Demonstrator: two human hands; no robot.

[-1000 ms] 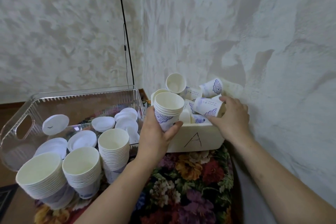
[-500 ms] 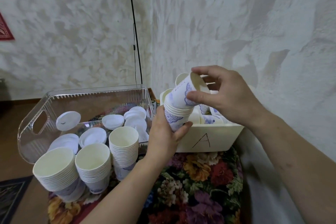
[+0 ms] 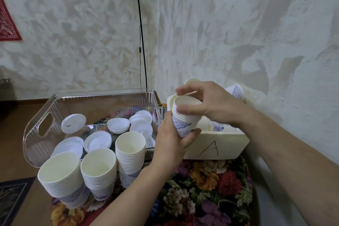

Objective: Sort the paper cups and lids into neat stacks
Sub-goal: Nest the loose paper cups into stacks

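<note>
My left hand (image 3: 171,139) grips a short stack of white paper cups with blue print (image 3: 183,121), held upright in front of the white box marked A (image 3: 216,145). My right hand (image 3: 207,104) is on top of that stack, its fingers curled round the rim of the topmost cup. More loose printed cups (image 3: 235,91) lie in the box behind my hands. Three tall cup stacks (image 3: 99,169) stand on the floral cloth at the lower left. White lids (image 3: 117,124) lie loose in the clear plastic bin (image 3: 42,121).
The wall runs close behind and to the right of the box. A black cable (image 3: 141,42) hangs down the corner. The floral cloth (image 3: 201,189) covers the surface under my arms. A dark rug (image 3: 11,196) lies at the lower left.
My right hand picked a printed cup out of the box, carried it over and set it into the top of the stack in my left hand. The view tilted up a little.
</note>
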